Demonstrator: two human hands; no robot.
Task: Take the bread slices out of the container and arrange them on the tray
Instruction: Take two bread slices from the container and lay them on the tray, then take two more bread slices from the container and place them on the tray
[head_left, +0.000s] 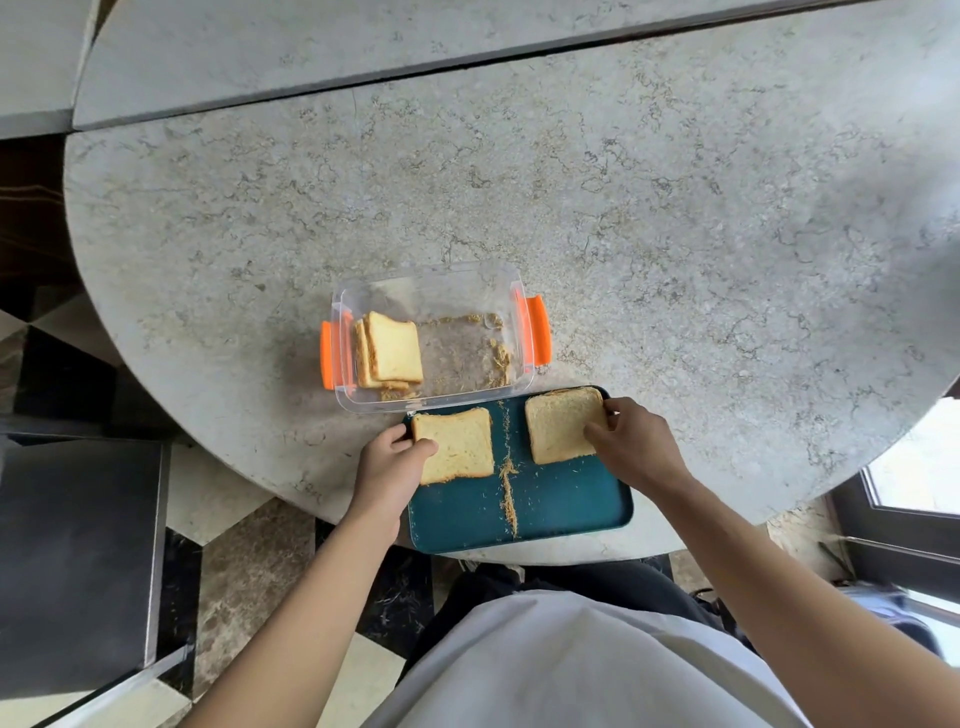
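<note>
A teal tray (550, 509) lies at the table's near edge, with a line of crumbs down its middle. Two bread slices rest on its far half. My left hand (392, 460) grips the left slice (460, 447) at its left edge. The fingers of my right hand (631, 441) are closed on the right slice (558, 428) at its right side. Behind the tray stands a clear container (431, 280) with orange clips. A few more bread slices (389, 351) are stacked at its left end, and crumbs lie over its bottom.
The round stone table (623, 208) stretches far behind and to the right of the container. A dark stool or box (78, 545) stands on the floor at the left. A window frame (909, 493) is at the right.
</note>
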